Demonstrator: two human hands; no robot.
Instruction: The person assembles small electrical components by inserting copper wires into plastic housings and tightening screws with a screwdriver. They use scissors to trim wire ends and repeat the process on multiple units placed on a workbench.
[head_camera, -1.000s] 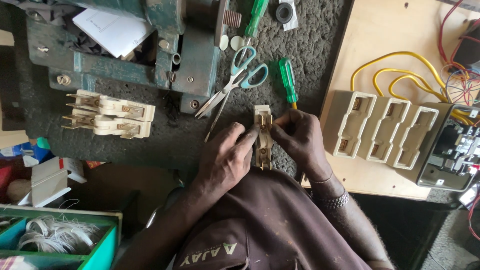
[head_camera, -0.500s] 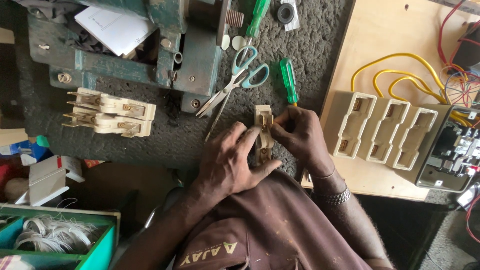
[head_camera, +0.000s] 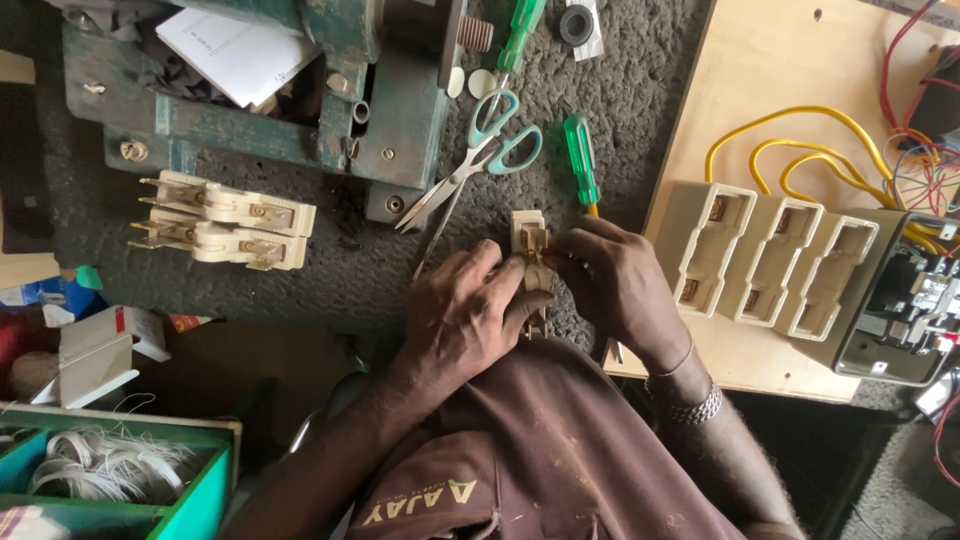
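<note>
Hands meet over a cream plastic fuse carrier lying on the grey counter. Left hand and right hand both have fingers clamped on it. Green-handled screwdriver and teal-handled scissors lie just beyond, farther away.

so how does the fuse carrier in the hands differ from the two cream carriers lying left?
The held fuse carrier is gripped between the left hand and right hand, set lengthwise up the picture. The two carriers on the left lie untouched on the mat, crosswise, metal prongs pointing left. All are cream-coloured with metal contacts.
</note>
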